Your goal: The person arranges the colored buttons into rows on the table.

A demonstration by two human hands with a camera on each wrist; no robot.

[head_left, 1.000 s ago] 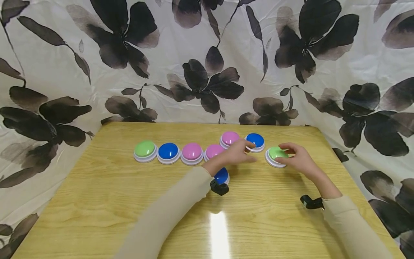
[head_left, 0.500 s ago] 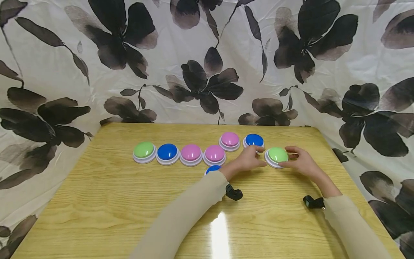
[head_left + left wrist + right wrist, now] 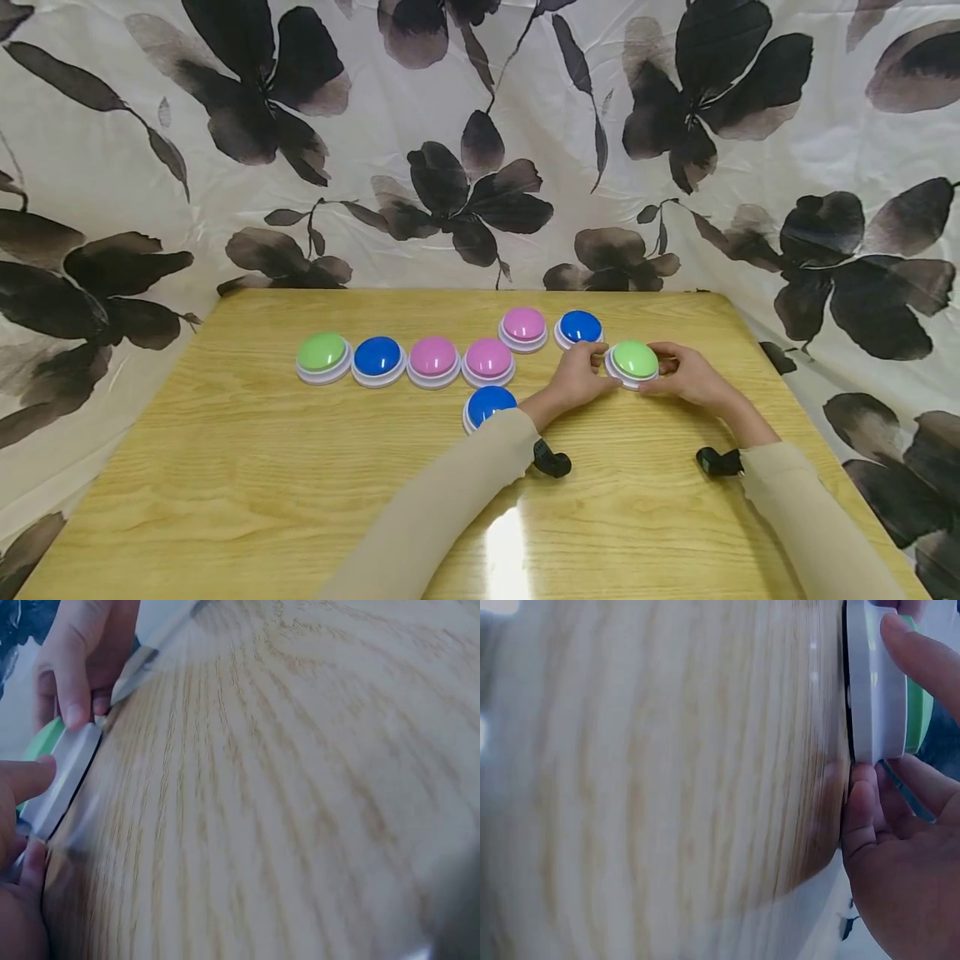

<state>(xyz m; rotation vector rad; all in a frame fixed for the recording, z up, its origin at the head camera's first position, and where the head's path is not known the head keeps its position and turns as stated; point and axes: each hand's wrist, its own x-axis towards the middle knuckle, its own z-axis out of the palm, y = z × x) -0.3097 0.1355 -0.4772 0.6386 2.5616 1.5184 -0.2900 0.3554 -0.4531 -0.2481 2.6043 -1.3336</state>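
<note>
A green push button [image 3: 634,360] with a white round base stands on the table's right half, between both hands. From its left side my left hand [image 3: 581,375] holds the base, thumb toward me and fingers behind. Opposite it, my right hand [image 3: 686,377] grips the right side. In the left wrist view, the right hand's thumb [image 3: 73,694] touches the white rim. The right wrist view has the button's base [image 3: 877,690] seen edge-on, low at the wood, with the right thumb [image 3: 922,656] across it and curled fingers beside it.
A blue button [image 3: 580,327] and a pink button [image 3: 523,327] stand behind the left hand. Leftward runs a row: pink [image 3: 488,361], pink [image 3: 433,359], blue [image 3: 377,358] and green buttons [image 3: 322,354]. Another blue button [image 3: 489,406] is partly under the left sleeve. Floral cloth [image 3: 450,100] hangs behind.
My left hand has moved right and down, from beside the blue button to the green one. My right hand stays at the green button, its fingers now closer around the base.
</note>
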